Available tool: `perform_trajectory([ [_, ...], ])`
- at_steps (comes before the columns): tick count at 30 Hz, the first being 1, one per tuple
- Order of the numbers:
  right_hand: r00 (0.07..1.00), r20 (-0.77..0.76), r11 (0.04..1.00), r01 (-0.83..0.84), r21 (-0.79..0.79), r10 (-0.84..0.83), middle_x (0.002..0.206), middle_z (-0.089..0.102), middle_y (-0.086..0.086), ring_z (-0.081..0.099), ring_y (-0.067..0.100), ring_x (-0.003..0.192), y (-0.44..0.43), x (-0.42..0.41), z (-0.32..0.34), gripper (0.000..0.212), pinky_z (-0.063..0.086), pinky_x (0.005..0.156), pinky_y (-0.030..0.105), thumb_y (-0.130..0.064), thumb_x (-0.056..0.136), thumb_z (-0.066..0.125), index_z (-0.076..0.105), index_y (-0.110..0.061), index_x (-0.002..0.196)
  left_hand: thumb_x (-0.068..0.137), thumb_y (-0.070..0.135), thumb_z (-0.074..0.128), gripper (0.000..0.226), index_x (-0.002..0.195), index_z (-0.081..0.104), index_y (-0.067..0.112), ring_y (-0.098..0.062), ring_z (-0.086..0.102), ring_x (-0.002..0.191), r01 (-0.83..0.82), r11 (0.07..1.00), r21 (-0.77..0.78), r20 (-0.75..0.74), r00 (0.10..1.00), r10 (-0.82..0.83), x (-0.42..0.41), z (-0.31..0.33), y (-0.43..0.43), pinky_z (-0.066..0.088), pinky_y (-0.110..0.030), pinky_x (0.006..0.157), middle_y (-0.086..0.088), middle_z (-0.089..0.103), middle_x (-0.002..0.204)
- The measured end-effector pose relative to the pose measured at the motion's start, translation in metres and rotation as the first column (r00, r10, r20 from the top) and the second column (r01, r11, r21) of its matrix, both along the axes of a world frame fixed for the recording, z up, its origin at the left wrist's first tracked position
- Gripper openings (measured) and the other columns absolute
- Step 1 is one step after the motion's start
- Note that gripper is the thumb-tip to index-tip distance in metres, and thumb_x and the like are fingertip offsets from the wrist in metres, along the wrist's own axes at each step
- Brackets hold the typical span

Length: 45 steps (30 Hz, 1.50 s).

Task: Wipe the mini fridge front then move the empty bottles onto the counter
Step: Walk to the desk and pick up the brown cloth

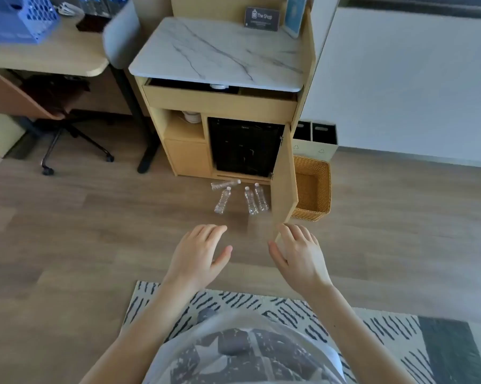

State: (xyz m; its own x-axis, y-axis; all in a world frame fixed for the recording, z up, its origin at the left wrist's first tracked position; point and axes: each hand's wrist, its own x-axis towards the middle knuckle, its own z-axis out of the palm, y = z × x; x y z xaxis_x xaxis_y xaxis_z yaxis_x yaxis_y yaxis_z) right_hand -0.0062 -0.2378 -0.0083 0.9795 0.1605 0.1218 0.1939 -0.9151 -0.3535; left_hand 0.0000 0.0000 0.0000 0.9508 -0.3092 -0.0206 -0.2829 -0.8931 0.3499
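Left grip [203,250] and right grip [297,253] hover empty, fingers relaxed; four empty bottles [250,200] lie on the floor [95,231] before the mini fridge [245,148].

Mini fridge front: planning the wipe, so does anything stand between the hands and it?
Four empty bottles lie on the floor before the mini fridge front, between it and the left hand and right hand. The open cabinet door stands aside, not across it.
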Motion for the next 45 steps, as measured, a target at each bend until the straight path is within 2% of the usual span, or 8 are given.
perform_trajectory([
  [6,0.996,-0.01,0.996,-0.09,0.026,0.091,0.117,0.068,0.008,0.062,0.031,0.11,0.013,0.013,0.017,0.049,0.051,0.09,0.042,-0.041,0.096,0.041,0.063,-0.007,0.122,0.096,0.047,0.035,0.055,0.131,0.06,0.012,-0.019,0.061,0.116,-0.117,0.993,-0.019,0.076,0.99,0.118,-0.003,0.021,0.01,0.05,-0.035,0.093,0.001,0.066,0.125],
  [10,0.972,0.105,0.974,-0.216,0.07,0.209,0.12,0.068,0.009,0.062,0.032,0.114,0.035,0.031,0.035,0.048,0.051,0.093,0.044,-0.04,0.097,0.043,0.064,-0.006,0.123,0.096,0.046,0.037,0.053,0.13,0.059,0.012,-0.02,0.06,0.116,-0.245,0.968,-0.047,0.164,0.954,0.249,-0.013,0.043,0.028,0.05,-0.036,0.092,0.0,0.066,0.124],
  [19,0.801,0.213,0.81,-0.583,0.064,0.56,0.125,0.065,0.011,0.059,0.032,0.12,0.122,0.051,0.067,0.045,0.049,0.098,0.047,-0.039,0.1,0.051,0.061,-0.005,0.128,0.096,0.044,0.042,0.05,0.128,0.06,0.011,-0.021,0.059,0.113,-0.598,0.798,-0.082,0.294,0.75,0.592,-0.081,0.082,0.082,0.046,-0.034,0.093,-0.002,0.067,0.12],
  [23,0.704,0.249,0.715,-0.697,0.061,0.665,0.123,0.066,0.012,0.059,0.033,0.119,0.167,0.043,0.072,0.044,0.048,0.1,0.046,-0.037,0.1,0.051,0.062,-0.004,0.127,0.096,0.042,0.044,0.048,0.128,0.061,0.01,-0.019,0.058,0.114,-0.704,0.702,-0.109,0.305,0.648,0.698,-0.117,0.08,0.108,0.04,-0.027,0.094,-0.001,0.067,0.122],
  [29,0.561,0.196,0.558,-0.827,0.074,0.805,0.125,0.066,0.012,0.059,0.031,0.12,0.241,0.022,0.064,0.041,0.046,0.104,0.045,-0.03,0.099,0.06,0.062,-0.004,0.13,0.094,0.043,0.04,0.051,0.125,0.062,0.009,-0.025,0.06,0.11,-0.842,0.527,-0.117,0.226,0.494,0.839,-0.163,0.063,0.143,0.045,-0.035,0.091,-0.005,0.067,0.119],
  [34,0.455,0.149,0.46,-0.888,0.0,0.878,0.118,0.07,0.011,0.065,0.029,0.112,0.305,0.009,0.042,0.04,0.049,0.099,0.04,-0.03,0.097,0.062,0.065,-0.004,0.126,0.094,0.042,0.04,0.052,0.124,0.064,0.007,-0.027,0.062,0.107,-0.901,0.425,-0.086,0.156,0.409,0.899,-0.19,0.04,0.18,0.047,-0.037,0.088,-0.005,0.069,0.117],
  [40,0.41,0.097,0.408,-0.912,0.042,0.907,0.117,0.07,0.009,0.065,0.026,0.11,0.399,0.017,0.032,0.045,0.053,0.095,0.04,-0.038,0.097,0.051,0.065,-0.005,0.125,0.095,0.044,0.042,0.051,0.125,0.063,0.01,-0.025,0.061,0.109,-0.938,0.326,-0.114,0.134,0.311,0.941,-0.191,0.026,0.258,0.049,-0.037,0.09,-0.003,0.068,0.118],
  [45,0.406,0.1,0.403,-0.914,0.044,0.908,0.116,0.07,0.01,0.065,0.029,0.11,0.483,0.03,0.038,0.039,0.054,0.094,0.044,-0.03,0.096,0.062,0.064,-0.004,0.125,0.095,0.044,0.044,0.05,0.124,0.064,0.009,-0.026,0.062,0.108,-0.934,0.341,-0.106,0.151,0.324,0.934,-0.176,0.037,0.339,0.051,-0.038,0.088,-0.005,0.068,0.116],
])
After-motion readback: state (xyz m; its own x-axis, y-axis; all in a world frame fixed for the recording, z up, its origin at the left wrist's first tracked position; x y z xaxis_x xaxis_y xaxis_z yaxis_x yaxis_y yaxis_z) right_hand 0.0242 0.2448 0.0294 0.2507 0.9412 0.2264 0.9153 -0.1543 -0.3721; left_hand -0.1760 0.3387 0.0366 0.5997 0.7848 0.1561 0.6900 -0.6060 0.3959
